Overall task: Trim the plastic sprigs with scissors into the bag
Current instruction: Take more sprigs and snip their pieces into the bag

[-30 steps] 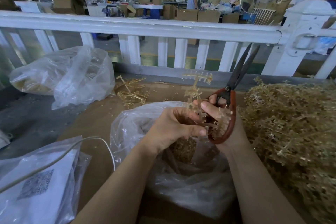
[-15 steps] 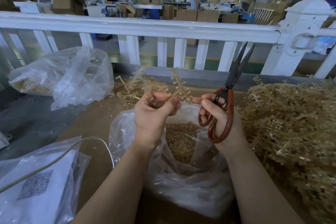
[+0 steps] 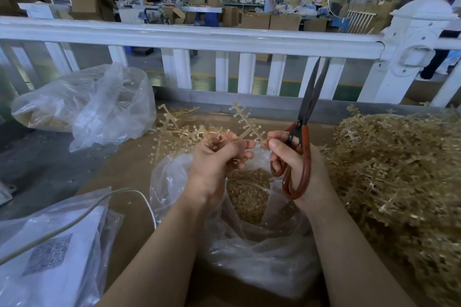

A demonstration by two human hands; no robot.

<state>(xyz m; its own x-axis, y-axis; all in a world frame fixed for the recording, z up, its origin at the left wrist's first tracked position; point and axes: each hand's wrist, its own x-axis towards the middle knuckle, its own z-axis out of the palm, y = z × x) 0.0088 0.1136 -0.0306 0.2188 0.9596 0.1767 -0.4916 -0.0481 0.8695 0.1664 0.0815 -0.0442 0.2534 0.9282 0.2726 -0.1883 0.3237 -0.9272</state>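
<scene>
Brown tabletop [image 3: 124, 172] behind white railing [image 3: 199, 37]. Sprig heap [image 3: 399, 182] right of right grip [image 3: 296, 164], which curls round red-handled scissors [image 3: 303, 142], blades nearly closed, upright. Clear bag [image 3: 249, 244] beneath both. Left grip [image 3: 217, 157] pinches plastic sprig [image 3: 245, 123].

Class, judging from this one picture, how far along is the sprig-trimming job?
Done: trimmed bits fill the open bag. In hand: the left hand holds a sprig; the right hand grips the scissors, blades up. Left: the big pile.
</scene>
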